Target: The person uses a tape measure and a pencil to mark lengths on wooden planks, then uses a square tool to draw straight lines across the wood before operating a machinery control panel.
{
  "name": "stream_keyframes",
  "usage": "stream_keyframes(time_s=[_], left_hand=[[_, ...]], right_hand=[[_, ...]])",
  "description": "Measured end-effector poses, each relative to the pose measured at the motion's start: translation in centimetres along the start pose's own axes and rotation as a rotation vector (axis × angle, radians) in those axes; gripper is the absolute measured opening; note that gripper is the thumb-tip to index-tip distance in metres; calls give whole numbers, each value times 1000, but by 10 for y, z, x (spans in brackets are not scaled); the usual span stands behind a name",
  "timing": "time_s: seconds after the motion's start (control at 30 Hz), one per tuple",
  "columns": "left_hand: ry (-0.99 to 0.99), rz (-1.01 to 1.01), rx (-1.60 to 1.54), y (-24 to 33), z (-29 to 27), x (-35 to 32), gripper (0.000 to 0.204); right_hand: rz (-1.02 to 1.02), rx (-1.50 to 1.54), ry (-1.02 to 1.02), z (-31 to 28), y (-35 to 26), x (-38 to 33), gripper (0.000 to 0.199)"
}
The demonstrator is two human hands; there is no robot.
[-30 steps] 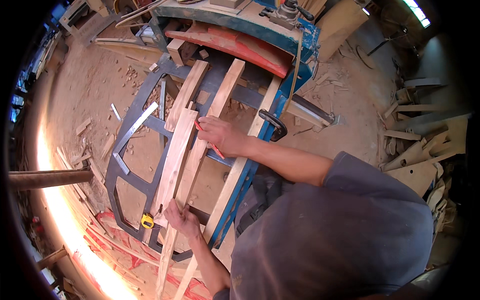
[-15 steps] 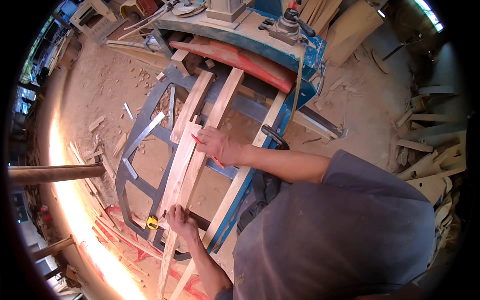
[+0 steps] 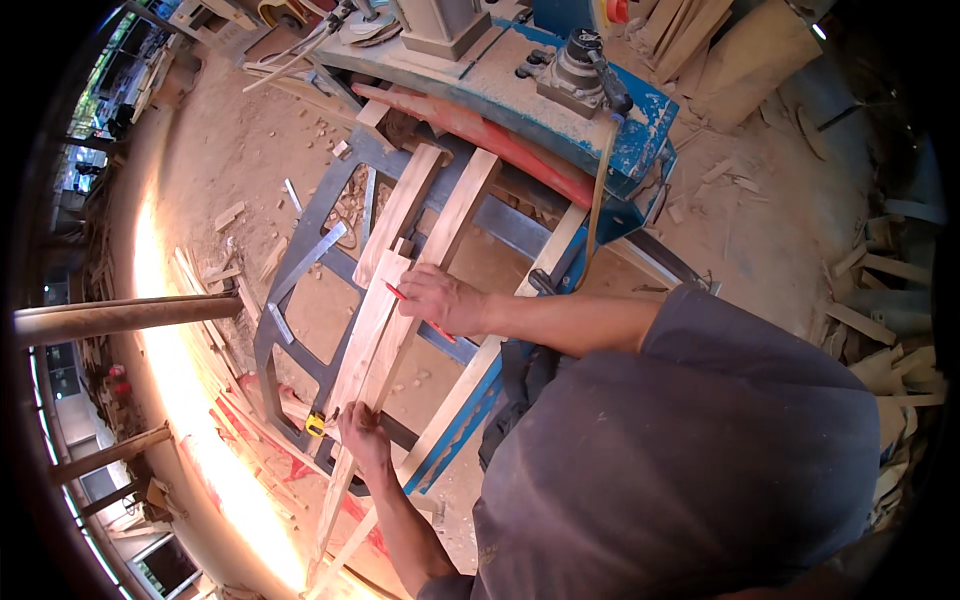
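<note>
My right hand (image 3: 438, 300) is closed on a red pencil (image 3: 441, 331) and rests across the wooden pieces. A pale, slightly curved wooden piece (image 3: 368, 325) lies lengthwise against a longer wooden strip (image 3: 462, 205) that runs beneath my right hand. Farther up, another wooden piece (image 3: 402, 212) lies alongside. My left hand (image 3: 362, 432) has its fingers curled round the near end of the curved piece. Close to that hand sits a yellow tape measure (image 3: 316, 424). A dark frame (image 3: 335, 185) with wide openings supports the wood.
A blue machine table (image 3: 500, 85) with a red curved part (image 3: 470, 125) stands at the far end. A metal square (image 3: 310, 262) lies on the frame's left. A brown pole (image 3: 130, 318) juts in from the left. Wood offcuts (image 3: 870, 320) are heaped at right.
The whole view has shifted, so the scene sits slightly further right and lower at the top. Both hands stay at nearly the same places on the wood.
</note>
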State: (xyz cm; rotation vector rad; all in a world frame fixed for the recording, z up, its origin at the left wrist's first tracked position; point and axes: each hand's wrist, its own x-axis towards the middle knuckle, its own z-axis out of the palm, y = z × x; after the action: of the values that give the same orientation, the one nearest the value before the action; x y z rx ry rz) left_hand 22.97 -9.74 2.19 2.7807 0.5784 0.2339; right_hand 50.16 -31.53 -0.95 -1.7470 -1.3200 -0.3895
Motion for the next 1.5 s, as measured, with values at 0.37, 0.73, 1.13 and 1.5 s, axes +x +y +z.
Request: stream_keyframes(time_s=[0.37, 0.73, 1.13, 1.5], left_hand=[[-90, 18, 127, -4, 0, 8, 13], [-119, 128, 148, -4, 18, 5, 13], [-119, 129, 79, 1, 0, 9, 15], [25, -158, -307, -2, -2, 1, 28]], right_hand=[[11, -64, -81, 4, 4, 0, 5], [71, -24, -123, 15, 23, -26, 11], [35, 27, -113, -9, 12, 3, 7], [55, 45, -190, -39, 1, 10, 9]])
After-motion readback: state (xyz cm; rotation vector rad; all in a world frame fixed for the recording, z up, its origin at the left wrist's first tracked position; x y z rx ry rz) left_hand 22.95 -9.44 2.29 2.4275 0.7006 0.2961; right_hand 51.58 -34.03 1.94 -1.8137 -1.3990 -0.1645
